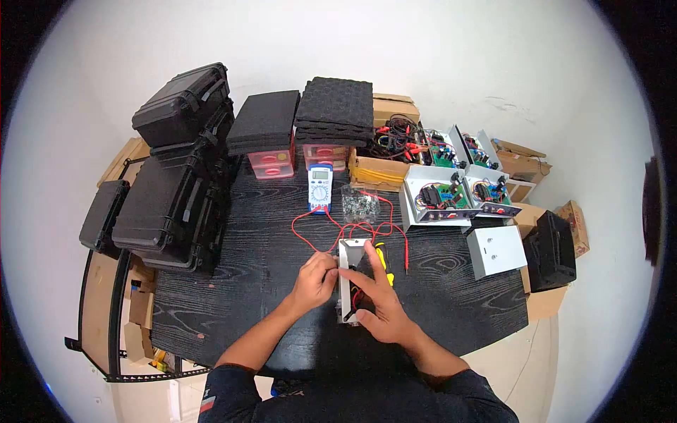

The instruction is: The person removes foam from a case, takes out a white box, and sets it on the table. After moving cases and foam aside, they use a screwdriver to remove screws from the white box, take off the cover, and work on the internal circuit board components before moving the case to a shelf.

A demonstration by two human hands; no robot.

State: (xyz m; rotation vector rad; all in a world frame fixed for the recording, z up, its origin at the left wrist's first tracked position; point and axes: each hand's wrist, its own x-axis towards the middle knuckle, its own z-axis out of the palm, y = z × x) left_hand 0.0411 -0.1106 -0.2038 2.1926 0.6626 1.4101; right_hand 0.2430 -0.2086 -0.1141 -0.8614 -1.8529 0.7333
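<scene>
A narrow white metal case [345, 290] stands on the dark table in front of me, wires and small parts showing inside. My left hand [314, 282] is closed in a pinch against its left wall; whatever the fingertips hold is hidden. Across the case's right side lies my right hand [383, 304], fingers spread around it. Its index finger reaches the left wall near my left fingertips, and its thumb is by the near end. Beyond the right hand lies a yellow and black tool [383, 255], partly covered.
A blue and white multimeter [320, 189] with red leads lies beyond the case, beside a bag of small parts [360, 205]. Open units with circuit boards [441, 197] and a closed white box [496, 251] stand right. Black hard cases [169, 204] are stacked left, foam sheets [334, 106] behind.
</scene>
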